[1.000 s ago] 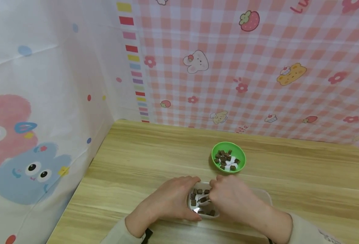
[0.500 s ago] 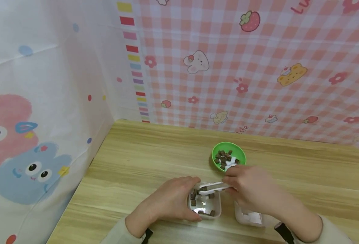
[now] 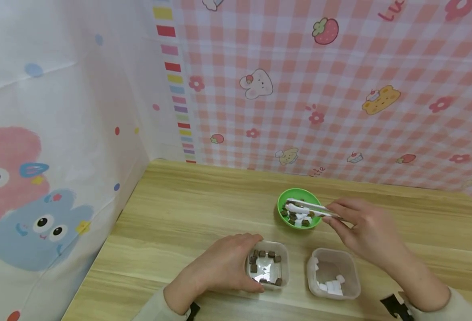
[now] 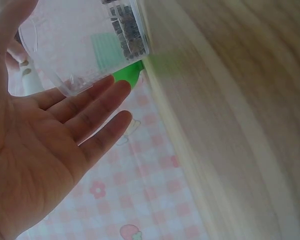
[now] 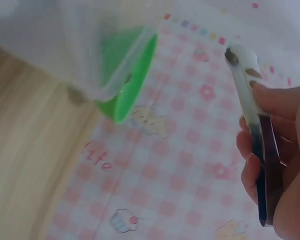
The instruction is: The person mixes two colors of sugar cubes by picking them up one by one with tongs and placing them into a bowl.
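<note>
In the head view my left hand (image 3: 228, 262) holds the left side of a clear plastic container (image 3: 285, 267), thumb at its near side and fingers at the far side. Several small brown cubes (image 3: 262, 254) lie inside, mostly along its walls. My right hand (image 3: 366, 229) grips a pair of tongs (image 3: 313, 206) with white tips and metal arms. The tips are over a green bowl (image 3: 281, 218) that contains brown cubes and white pieces. In the right wrist view a dark brown piece (image 5: 232, 56) shows between the tips of the tongs.
A second clear container (image 3: 355, 278) with several white pieces (image 3: 334, 287) stands on the wooden table (image 3: 179, 209), right of the first. A pink checked cloth (image 3: 340, 133) hangs behind the table, and a white printed cloth (image 3: 79, 111) hangs at the left.
My right hand has moved the tongs out of the brown-cube container, up and right to the green bowl. The second container has come into full view. My left hand stays in place.
</note>
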The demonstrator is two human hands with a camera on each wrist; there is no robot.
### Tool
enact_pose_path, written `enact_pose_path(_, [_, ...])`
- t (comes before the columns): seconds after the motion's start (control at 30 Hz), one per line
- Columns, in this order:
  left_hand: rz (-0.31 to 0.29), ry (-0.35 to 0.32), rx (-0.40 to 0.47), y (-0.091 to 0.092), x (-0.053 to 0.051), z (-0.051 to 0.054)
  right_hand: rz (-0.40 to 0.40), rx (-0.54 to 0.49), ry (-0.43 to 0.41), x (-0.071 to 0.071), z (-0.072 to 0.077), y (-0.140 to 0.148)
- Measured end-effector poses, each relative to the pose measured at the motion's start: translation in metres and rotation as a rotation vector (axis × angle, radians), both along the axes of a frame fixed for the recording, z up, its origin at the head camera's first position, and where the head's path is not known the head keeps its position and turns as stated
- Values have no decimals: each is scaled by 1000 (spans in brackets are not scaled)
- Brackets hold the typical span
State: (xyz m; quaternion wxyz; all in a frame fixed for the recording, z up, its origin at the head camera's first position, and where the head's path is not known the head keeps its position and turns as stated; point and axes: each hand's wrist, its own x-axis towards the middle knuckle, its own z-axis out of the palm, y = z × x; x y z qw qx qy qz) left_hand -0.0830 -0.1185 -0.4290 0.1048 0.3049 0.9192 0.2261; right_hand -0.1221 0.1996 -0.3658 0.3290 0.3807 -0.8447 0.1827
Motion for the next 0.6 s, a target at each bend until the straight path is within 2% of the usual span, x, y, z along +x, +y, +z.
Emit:
enact_pose_path(0.13, [-2,-4,-6,1,1,0,-70,-17,46,-4,-9,7])
enact_pose_path(0.3, [-8,0,-4,2,1,0,-135,-41,15,-7,-21,15])
enact_pose_path(0.6, [-10,10,-1,0,1,-1,-163,-65,-39,-8,-33,30])
